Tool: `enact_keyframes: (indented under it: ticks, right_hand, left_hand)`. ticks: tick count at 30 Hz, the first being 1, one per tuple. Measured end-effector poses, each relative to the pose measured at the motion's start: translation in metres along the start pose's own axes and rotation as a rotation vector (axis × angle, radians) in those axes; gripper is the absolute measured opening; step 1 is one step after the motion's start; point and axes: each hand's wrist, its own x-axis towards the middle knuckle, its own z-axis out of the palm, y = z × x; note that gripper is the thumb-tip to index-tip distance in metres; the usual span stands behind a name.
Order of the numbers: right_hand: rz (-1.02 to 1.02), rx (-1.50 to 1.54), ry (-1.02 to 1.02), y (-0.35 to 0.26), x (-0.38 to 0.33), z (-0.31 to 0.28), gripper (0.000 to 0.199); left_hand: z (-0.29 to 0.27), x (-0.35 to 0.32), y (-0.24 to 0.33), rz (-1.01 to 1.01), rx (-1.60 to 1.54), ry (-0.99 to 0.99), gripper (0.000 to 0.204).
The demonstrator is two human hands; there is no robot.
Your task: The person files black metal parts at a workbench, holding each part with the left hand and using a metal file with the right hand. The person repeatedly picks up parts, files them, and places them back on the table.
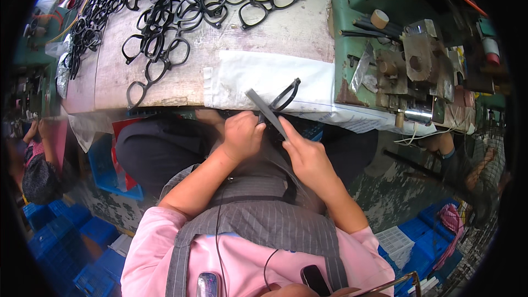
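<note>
Just over the near edge of the bench, my right hand is closed on a flat grey file, which slants up and to the left. My left hand is closed beside it, its fingers around one side of a black eyeglass frame. One rim of that frame sticks out past the file over a white cloth; the rest is hidden behind the file and my fingers. The file lies across the frame, but whether they touch I cannot tell.
Many black eyeglass frames lie piled over the bench's far and left parts. At the right stands a green machine with metal blocks. Blue crates sit on the floor. Another person is at the far left.
</note>
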Motion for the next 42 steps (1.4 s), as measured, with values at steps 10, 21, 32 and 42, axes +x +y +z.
enact_keyframes:
  ticks: [10, 21, 32, 42]
  right_hand:
    - [-0.028, -0.067, 0.023, 0.002, 0.008, 0.004, 0.053]
    - [-0.014, -0.016, 0.072, 0.013, 0.004, 0.017, 0.051]
    - [0.032, -0.090, 0.021, 0.009, -0.032, -0.004, 0.054]
    - [0.051, 0.030, -0.037, 0.008, -0.007, -0.007, 0.050]
  left_hand:
    - [-0.003, -0.002, 0.002, -0.043, 0.032, -0.059, 0.018]
    - [0.007, -0.006, 0.004, -0.040, -0.021, -0.038, 0.020]
    - [0.005, -0.009, 0.001, -0.004, 0.003, -0.035, 0.012]
    - [0.008, -0.006, -0.003, 0.052, -0.006, 0.017, 0.015]
